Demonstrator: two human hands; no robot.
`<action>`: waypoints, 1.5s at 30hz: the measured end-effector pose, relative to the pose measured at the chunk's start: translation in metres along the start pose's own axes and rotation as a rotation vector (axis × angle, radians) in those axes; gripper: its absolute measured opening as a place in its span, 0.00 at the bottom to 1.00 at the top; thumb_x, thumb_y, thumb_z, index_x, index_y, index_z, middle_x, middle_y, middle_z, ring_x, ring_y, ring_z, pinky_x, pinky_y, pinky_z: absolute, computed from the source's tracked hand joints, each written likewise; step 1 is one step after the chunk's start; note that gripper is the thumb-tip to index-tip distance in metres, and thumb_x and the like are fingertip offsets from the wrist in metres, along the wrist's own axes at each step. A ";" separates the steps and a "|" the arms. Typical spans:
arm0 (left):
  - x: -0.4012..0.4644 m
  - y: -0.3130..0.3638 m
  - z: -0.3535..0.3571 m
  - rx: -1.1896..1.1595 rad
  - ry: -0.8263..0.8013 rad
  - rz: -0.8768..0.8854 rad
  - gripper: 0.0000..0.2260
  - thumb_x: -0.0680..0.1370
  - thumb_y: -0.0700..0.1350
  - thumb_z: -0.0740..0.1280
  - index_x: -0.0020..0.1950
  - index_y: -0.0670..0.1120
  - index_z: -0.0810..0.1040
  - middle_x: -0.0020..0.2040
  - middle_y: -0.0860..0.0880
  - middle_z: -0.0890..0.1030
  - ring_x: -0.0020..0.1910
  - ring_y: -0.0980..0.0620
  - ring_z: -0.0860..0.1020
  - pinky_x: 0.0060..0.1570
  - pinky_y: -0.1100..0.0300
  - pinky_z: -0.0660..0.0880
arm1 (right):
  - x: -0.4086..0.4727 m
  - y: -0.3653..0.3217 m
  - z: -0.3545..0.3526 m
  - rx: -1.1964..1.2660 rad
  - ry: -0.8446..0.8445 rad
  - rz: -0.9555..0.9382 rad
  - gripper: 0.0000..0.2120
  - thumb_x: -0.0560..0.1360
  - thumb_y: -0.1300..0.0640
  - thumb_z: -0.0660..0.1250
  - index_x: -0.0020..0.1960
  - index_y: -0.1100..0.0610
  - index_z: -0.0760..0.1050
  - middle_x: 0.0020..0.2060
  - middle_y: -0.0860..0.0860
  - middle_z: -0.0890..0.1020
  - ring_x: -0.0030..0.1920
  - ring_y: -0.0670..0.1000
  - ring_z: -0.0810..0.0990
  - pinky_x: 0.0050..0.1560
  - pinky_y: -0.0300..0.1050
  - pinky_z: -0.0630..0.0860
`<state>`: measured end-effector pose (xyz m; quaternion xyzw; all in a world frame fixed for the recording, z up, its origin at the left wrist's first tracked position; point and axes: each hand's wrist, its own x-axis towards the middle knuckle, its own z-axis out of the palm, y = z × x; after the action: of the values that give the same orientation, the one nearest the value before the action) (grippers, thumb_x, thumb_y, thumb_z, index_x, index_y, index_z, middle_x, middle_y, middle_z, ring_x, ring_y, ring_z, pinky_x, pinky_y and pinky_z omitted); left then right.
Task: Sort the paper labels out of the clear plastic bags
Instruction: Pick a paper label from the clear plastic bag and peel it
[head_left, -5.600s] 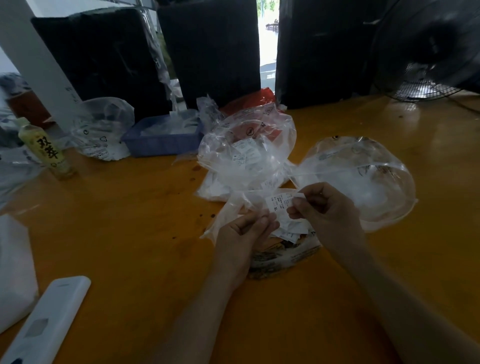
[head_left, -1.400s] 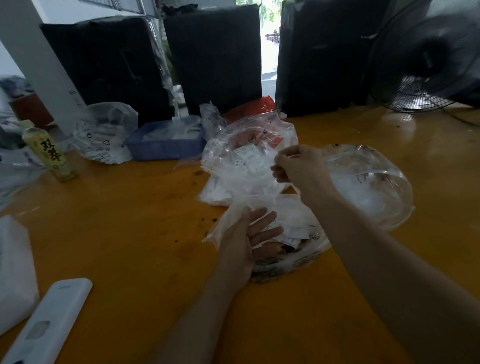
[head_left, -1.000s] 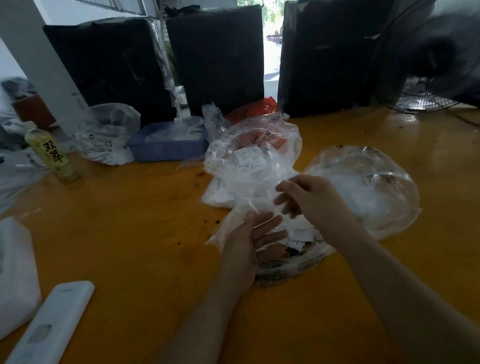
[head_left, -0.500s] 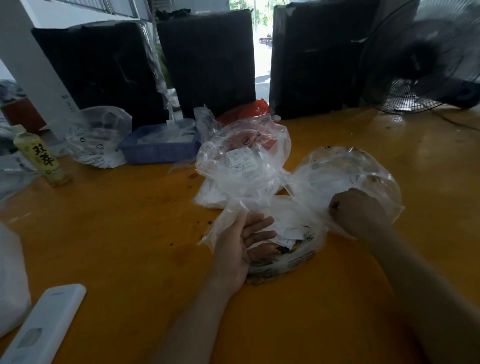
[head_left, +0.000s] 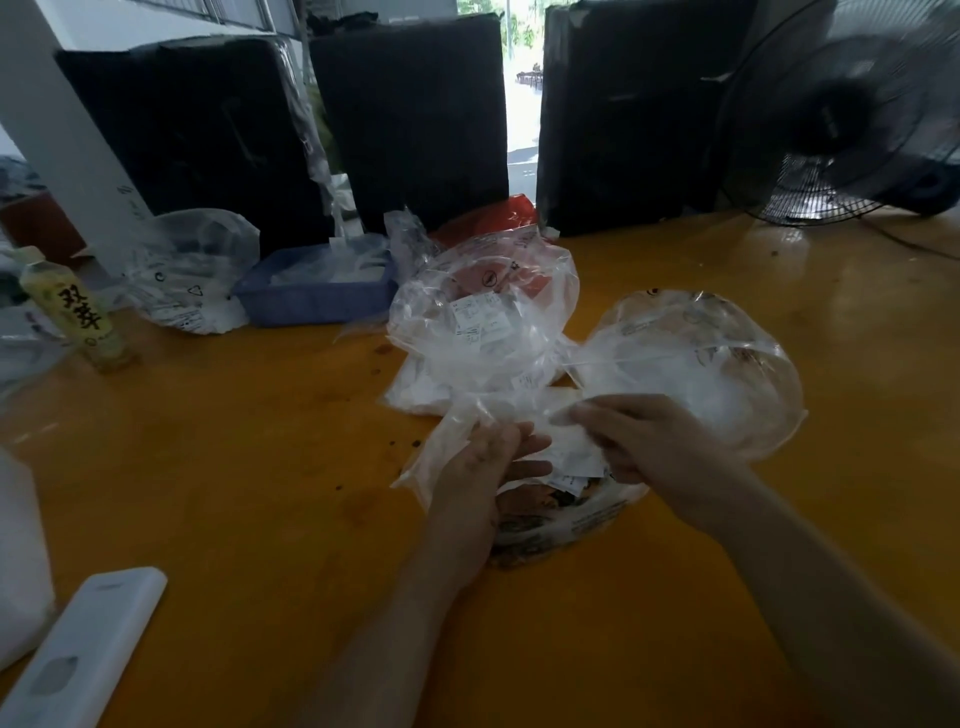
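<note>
- We take the nearest clear bag (head_left: 524, 415) as our landmark; it lies on the orange table (head_left: 234, 457), on top of a printed packet (head_left: 566, 519).
- Our left hand (head_left: 483, 473) rests on the landmark bag's left part, palm turned inward and fingers nearly straight, spread against the plastic.
- Our right hand (head_left: 639, 441) reaches in from the landmark bag's right side; its fingers are bent down at the bag's mouth, but motion blur keeps us from telling whether they pinch anything.
- The paper labels (head_left: 571, 460) lie loose in the landmark bag, between our two hands and just under the right fingertips.
- Just behind the landmark bag stands a puffed clear bag (head_left: 483, 322) with white printed labels (head_left: 480, 319) showing through it; the print is too small to read.
- To the right of the landmark bag lies a rounded, inflated clear bag (head_left: 696, 364), touching our right hand's far side.
- Well to the left of the landmark bag stands a yellow drink bottle (head_left: 72, 312) with two large black Chinese characters on its label, the upper one reading 双.
- Behind and left of the landmark bag sits a blue tray (head_left: 311, 296), and beyond that a crumpled bag (head_left: 192, 270) bearing a triangle mark.
- Near and left of the landmark bag, at the table's front edge, lies a white remote control (head_left: 83, 649).
</note>
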<state>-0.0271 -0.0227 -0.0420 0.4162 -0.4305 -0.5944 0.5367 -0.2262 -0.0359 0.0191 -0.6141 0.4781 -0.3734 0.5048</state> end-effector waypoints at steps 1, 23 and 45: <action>-0.002 0.000 0.000 0.023 -0.023 0.019 0.21 0.77 0.67 0.70 0.59 0.53 0.86 0.60 0.46 0.86 0.59 0.44 0.85 0.54 0.50 0.83 | 0.001 0.000 0.010 -0.046 -0.006 -0.003 0.10 0.79 0.41 0.68 0.53 0.42 0.86 0.29 0.44 0.73 0.29 0.45 0.68 0.32 0.42 0.67; 0.002 -0.009 -0.004 0.097 0.076 0.036 0.07 0.80 0.53 0.73 0.51 0.52 0.87 0.54 0.46 0.88 0.55 0.45 0.87 0.54 0.49 0.83 | 0.028 0.009 0.023 -0.123 0.043 -0.083 0.05 0.80 0.52 0.70 0.46 0.52 0.82 0.29 0.44 0.77 0.28 0.43 0.71 0.35 0.43 0.69; 0.002 -0.001 -0.002 -0.009 0.094 -0.004 0.13 0.79 0.51 0.74 0.61 0.47 0.84 0.58 0.47 0.88 0.57 0.46 0.86 0.48 0.54 0.84 | 0.026 0.015 0.022 -0.318 0.088 -0.164 0.11 0.81 0.48 0.70 0.41 0.50 0.81 0.27 0.39 0.77 0.26 0.41 0.71 0.29 0.33 0.68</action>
<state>-0.0258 -0.0244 -0.0440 0.4422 -0.4013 -0.5773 0.5569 -0.2021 -0.0556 -0.0010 -0.7063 0.5011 -0.3594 0.3477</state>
